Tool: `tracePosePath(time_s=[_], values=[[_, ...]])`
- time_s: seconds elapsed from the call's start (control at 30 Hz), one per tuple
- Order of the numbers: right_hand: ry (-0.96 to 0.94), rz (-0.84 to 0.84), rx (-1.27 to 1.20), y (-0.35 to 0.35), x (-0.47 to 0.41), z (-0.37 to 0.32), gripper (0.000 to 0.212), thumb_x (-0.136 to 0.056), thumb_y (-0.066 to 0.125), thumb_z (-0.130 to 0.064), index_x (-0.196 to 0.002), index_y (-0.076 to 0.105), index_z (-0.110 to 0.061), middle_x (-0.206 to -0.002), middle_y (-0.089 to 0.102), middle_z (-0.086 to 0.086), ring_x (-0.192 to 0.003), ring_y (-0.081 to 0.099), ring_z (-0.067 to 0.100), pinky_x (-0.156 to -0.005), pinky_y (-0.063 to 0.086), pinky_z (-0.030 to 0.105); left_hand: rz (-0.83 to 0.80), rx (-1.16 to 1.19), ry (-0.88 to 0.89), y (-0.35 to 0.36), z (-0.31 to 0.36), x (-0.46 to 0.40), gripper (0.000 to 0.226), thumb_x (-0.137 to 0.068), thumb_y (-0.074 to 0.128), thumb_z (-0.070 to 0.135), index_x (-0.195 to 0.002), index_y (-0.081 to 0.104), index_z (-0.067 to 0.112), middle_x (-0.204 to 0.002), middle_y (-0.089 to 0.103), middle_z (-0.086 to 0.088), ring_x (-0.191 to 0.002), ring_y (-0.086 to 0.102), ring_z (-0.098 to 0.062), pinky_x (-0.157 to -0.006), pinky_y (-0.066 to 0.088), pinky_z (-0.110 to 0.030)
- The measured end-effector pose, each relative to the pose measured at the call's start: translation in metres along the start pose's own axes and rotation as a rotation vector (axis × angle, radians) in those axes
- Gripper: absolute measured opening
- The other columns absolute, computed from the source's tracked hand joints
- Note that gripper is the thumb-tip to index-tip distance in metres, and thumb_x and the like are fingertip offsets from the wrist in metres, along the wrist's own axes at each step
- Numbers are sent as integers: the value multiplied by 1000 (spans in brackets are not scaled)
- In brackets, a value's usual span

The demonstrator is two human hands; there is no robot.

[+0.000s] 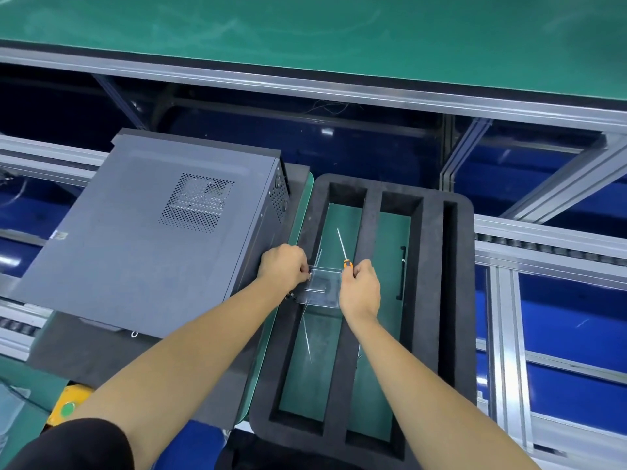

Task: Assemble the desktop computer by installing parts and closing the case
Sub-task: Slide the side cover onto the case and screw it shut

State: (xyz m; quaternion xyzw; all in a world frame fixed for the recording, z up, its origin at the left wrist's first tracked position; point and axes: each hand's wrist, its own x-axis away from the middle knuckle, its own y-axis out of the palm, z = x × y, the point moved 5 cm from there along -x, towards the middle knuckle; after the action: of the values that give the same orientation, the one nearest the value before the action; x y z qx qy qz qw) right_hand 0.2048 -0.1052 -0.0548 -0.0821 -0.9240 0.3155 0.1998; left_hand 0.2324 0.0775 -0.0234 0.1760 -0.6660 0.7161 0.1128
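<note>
Green surface (305,25) behind; case (152,225) closed. Left hand (283,268) pinches screw, right hand (359,286) grips screwdriver (344,252); next, likely fasten panel.

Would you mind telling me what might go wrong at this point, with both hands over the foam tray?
The left hand pinches something small at the clear plastic box; it may drop into the foam tray.

The screwdriver in the right hand might knock the box.

The computer case seems to overhang its mat, so a bump may shift it.
</note>
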Motion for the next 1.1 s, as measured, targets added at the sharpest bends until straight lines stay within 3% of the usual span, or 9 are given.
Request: tracePosePath(time_s=[0.23, 0.6, 0.8, 1.0, 1.1], values=[[46, -42, -19, 1, 2, 1, 31, -104, 45, -37, -81, 35, -19, -70, 55, 0, -57, 46, 20, -52, 34, 31, 3, 49, -10, 0, 3, 0, 28, -79, 78, 59, -91, 78, 34, -88, 72, 11, -81, 68, -15, -58, 43, -23], [75, -90, -139, -2, 5, 1, 29, -104, 47, -32, -90, 45, -6, -82, 68, 11, -67, 54, 27, -63, 49, 40, -1, 137, -40, -9, -1, 7, 11, -90, 76, 37, -85, 74, 28, -85, 72, 7, -75, 67, -16, -60, 47, -26], [72, -100, -164, -6, 6, -2, 29, -104, 49, -29, -82, 39, -13, -72, 52, 4, -64, 43, 22, -59, 37, 36, -2, 194, -53, -18, -4, 12, 8, -93, 73, 19, -84, 72, 20, -90, 72, -4, -78, 69, -24, -71, 61, -36], [51, -42, -168, -14, 6, -4, 29, -103, 52, -23, -79, 42, -11, -94, 51, 9, -81, 46, 24, -60, 32, 34, -7, 276, -36, -24, -8, 17, 20, -92, 71, 10, -78, 62, 20, -92, 71, -4, -80, 69, -24, -76, 62, -41], [56, 12, -149, -18, 9, -4, 29, -104, 51, -26, -80, 43, -12, -94, 51, 7, -82, 49, 26, -57, 31, 32, -3, 389, -28, -26, -8, 19, 20, -90, 73, 5, -81, 66, 21, -91, 72, -3, -83, 71, -22, -79, 62, -38]])
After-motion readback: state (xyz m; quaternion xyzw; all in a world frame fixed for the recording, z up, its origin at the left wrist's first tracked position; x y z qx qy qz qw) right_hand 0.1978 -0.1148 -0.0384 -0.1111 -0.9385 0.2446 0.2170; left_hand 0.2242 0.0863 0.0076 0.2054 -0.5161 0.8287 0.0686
